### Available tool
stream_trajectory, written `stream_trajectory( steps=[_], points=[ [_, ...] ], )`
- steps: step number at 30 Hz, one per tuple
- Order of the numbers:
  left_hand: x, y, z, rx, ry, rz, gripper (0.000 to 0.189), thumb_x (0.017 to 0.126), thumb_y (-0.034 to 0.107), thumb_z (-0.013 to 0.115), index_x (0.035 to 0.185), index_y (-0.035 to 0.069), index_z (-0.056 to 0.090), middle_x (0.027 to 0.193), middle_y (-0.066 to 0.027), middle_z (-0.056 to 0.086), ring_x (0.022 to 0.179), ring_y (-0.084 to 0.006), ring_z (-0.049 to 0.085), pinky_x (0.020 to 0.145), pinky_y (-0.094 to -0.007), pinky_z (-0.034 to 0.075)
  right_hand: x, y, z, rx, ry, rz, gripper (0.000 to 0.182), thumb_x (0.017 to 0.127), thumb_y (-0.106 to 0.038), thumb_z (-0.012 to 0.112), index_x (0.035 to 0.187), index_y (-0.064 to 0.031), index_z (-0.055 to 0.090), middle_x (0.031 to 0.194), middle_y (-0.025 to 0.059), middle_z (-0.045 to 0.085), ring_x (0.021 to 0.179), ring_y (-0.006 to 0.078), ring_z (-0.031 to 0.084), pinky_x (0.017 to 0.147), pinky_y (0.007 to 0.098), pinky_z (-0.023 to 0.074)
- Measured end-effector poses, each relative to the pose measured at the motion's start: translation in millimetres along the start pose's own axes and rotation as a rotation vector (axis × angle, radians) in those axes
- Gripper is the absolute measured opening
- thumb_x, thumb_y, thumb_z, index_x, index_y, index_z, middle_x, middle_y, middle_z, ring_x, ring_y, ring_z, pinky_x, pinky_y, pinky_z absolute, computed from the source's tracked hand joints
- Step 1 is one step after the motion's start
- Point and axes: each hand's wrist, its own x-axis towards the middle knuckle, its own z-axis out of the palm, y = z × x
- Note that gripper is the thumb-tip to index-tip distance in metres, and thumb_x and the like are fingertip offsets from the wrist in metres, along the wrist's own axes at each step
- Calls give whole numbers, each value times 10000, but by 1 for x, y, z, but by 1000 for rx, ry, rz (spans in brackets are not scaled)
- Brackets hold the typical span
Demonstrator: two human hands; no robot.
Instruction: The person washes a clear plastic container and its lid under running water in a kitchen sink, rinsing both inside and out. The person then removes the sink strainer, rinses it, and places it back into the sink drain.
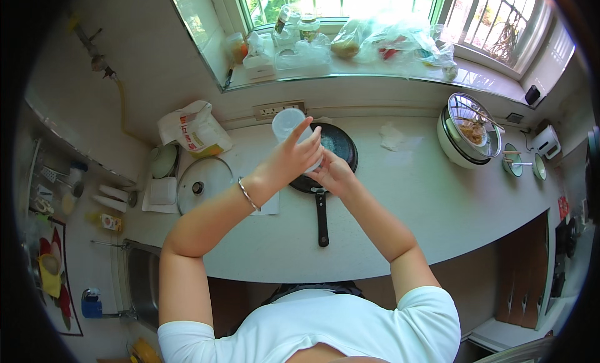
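Note:
A clear plastic cup [287,121] is tilted above a black frying pan [348,147] on the counter. My right hand [336,173] grips the cup's lower end. Crossing in front of it is my left hand [294,157], with a bracelet at the wrist and fingers stretched out; whether it grips the cup or only touches it is hidden. The pan's handle [322,217] points towards me. Some bluish, glossy reflection or content shows inside the pan, partly covered by my hands.
A glass lid [205,180] lies left of the pan, near a white plastic bag [194,128]. To the right stand stacked bowls with a glass lid [473,124] and small green bowls [512,161]. A sink [143,283] is at the left. Jars and bags line the windowsill [300,77].

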Motion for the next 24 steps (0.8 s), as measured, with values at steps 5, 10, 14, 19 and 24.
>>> stream_trajectory(
  steps=[5, 10, 14, 19, 24],
  points=[
    [26, -12, 25, -87, 276, 62, 397, 847, 254, 506, 1233, 291, 421, 1436, 62, 295, 1375, -120, 139, 1100, -594, 39, 44, -44, -33, 44, -54, -136, 381, 991, -251, 260, 1260, -15, 391, 1217, 145, 485, 1126, 269, 493, 949, 395, 438],
    [21, 16, 43, -364, 372, 21, 406, 829, 217, 541, 1215, 277, 431, 1418, 71, 312, 1358, -132, 185, 1097, -599, 64, 92, -126, -54, 208, 57, -283, 376, 968, -237, 317, 1250, -10, 422, 1218, 158, 507, 1150, 317, 477, 1010, 517, 359],
    [6, 37, 60, -408, 299, 49, 444, 820, 169, 559, 1227, 279, 419, 1406, 69, 328, 1333, -129, 242, 1093, -609, 46, 132, -191, -64, 165, 249, -415, 346, 962, -235, 335, 1224, -45, 458, 1241, 158, 488, 1188, 309, 438, 1007, 497, 340],
    [-24, 65, 81, -583, 187, 38, 451, 825, 167, 549, 1241, 290, 429, 1391, 63, 357, 1320, -121, 267, 1088, -615, 23, 183, -217, -63, 24, 525, -371, 343, 941, -343, 418, 1207, -137, 480, 1061, 85, 529, 943, 194, 518, 781, 334, 433],
    [-48, 68, 87, -645, 112, 46, 405, 838, 168, 529, 1221, 279, 457, 1402, 57, 347, 1327, -126, 260, 1092, -600, 24, 219, -222, -73, -121, 683, -333, 313, 861, -301, 603, 1086, -105, 508, 776, 33, 521, 638, 134, 495, 546, 247, 389]
  ],
)
